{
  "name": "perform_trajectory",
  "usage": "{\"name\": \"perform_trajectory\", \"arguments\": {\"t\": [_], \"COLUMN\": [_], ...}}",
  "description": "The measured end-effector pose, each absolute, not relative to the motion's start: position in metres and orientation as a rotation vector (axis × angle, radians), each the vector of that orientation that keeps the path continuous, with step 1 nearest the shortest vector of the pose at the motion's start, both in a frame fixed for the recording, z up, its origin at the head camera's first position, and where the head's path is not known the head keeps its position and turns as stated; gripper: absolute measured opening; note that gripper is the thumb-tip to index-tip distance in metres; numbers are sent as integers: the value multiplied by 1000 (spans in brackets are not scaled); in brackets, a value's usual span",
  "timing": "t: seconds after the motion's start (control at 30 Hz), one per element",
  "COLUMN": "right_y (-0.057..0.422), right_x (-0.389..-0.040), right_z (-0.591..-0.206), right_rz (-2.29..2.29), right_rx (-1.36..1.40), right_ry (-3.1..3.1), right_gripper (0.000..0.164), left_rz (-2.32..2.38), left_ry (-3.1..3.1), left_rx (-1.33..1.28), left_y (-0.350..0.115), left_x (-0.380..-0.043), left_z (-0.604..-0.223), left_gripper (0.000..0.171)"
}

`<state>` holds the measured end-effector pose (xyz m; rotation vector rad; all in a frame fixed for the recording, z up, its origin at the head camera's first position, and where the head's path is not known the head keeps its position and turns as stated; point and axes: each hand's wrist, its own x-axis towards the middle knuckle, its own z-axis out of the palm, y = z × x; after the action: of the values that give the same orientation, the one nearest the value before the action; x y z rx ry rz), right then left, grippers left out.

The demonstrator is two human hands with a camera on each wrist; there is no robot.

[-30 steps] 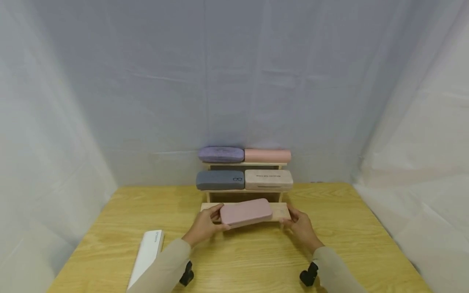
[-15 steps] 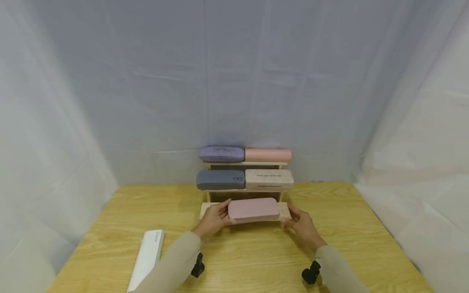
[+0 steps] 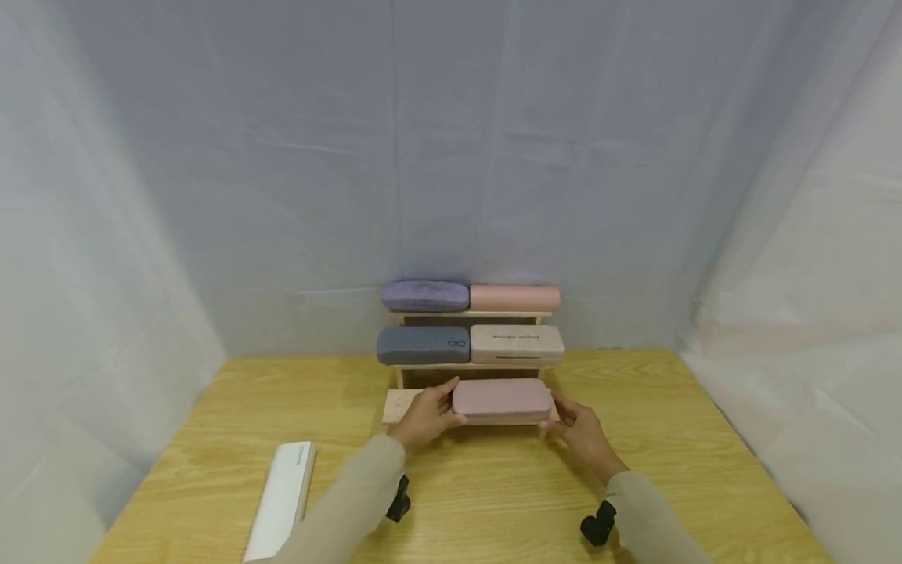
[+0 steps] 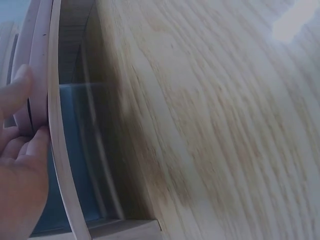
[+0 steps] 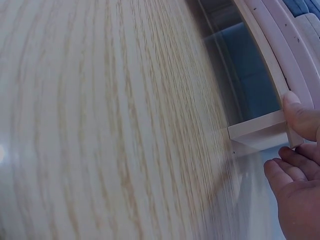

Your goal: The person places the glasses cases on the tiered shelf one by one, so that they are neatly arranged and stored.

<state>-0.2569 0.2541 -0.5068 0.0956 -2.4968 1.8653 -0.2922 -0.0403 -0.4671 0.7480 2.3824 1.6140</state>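
A pink glasses case (image 3: 502, 398) lies along the lowest tier of a small wooden display rack (image 3: 400, 403). My left hand (image 3: 426, 415) holds the case by its left end, with thumb at the front and fingers behind. In the left wrist view, the fingers of that hand (image 4: 22, 175) sit on the pink case (image 4: 37, 65) just over the shelf edge. My right hand (image 3: 581, 435) grips the right end of the lowest tier. From the right wrist, the thumb (image 5: 295, 105) shows against the shelf's front corner, other fingers curled by its end.
A blue glasses case (image 3: 423, 346) and a beige one (image 3: 517, 345) fill the middle tier. On the top tier lie a purple case (image 3: 426, 296) and a salmon-pink case (image 3: 515, 298). A long white case (image 3: 283, 497) rests on the wooden table (image 3: 486, 501), beside my left sleeve.
My left hand has slid the pink case rightward along the lowest tier and turned it from slanted to parallel with the shelf. The right hand has stayed at the rack's right end.
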Motion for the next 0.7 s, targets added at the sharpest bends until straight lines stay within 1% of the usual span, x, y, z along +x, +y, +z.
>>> {"name": "perform_trajectory", "arguments": {"t": [0.2, 0.47, 0.7], "right_y": [254, 251, 251], "right_x": [-257, -255, -256], "right_z": [-506, -503, -505], "right_rz": [1841, 1879, 1876], "right_rx": [103, 62, 44], "right_ry": [-2521, -2456, -2447], "right_gripper": [73, 68, 69], "left_rz": [1633, 1569, 1563], "left_ry": [2332, 2399, 2407], "left_rx": [755, 823, 790], "left_y": [-32, -25, -24], "left_x": [-293, -296, -296], "left_z": [-464, -464, -465], "left_gripper": [76, 74, 74]}}
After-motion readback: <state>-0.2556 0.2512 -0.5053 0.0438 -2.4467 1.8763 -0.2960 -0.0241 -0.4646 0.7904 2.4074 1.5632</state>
